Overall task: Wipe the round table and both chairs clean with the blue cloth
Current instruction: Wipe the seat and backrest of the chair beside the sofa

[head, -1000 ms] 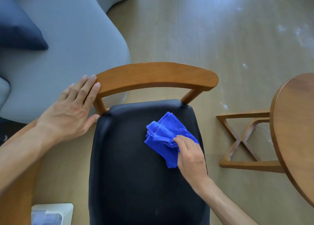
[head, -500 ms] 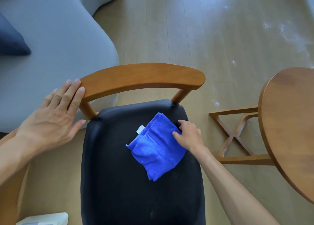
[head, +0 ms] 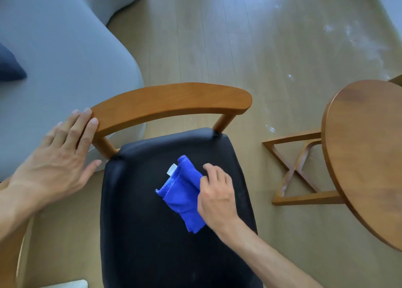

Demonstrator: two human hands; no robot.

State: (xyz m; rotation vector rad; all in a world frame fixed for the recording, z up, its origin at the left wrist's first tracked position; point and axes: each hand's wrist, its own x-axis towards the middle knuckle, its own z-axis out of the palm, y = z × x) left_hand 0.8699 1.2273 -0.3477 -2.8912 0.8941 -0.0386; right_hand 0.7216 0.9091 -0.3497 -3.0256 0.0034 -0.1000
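Where the wooden floor (head: pixel 250 48) fills most of the view, it carries pale, dusty smears toward the upper right. A grey sofa (head: pixel 54 59) occupies the upper left, with the corner of a dark blue cushion (head: pixel 9 68) at its left edge. The chair (head: pixel 174 100) stands just beside the sofa; its curved wooden backrest runs across the middle of the view and its black padded seat (head: pixel 152 233) extends to the lower edge. The round table (head: pixel 365 153) is partly in frame at the right, apart from the chair, with its crossed wooden base (head: pixel 291 174) resting on the floor beneath it.

The left hand (head: pixel 58 163) lies flat and spread, fingers straight, with the fingertips (head: pixel 87 113) resting against the left end of the backrest and the thumb pointing toward the seat corner; it grasps nothing. The right hand (head: pixel 217 194) is over the right half of the seat, fingers curled down onto the blue cloth (head: pixel 180 192) and pressing it to the seat (whether the thumb is tucked under the cloth cannot be told).

The cloth is bunched in folds, lying diagonally on the seat near its middle, its right portion hidden beneath the hand. A small white label (head: pixel 171 169) sticks out at the cloth's upper left edge. A pale object (head: pixel 65 284) shows at the lower left edge, too cropped to identify.
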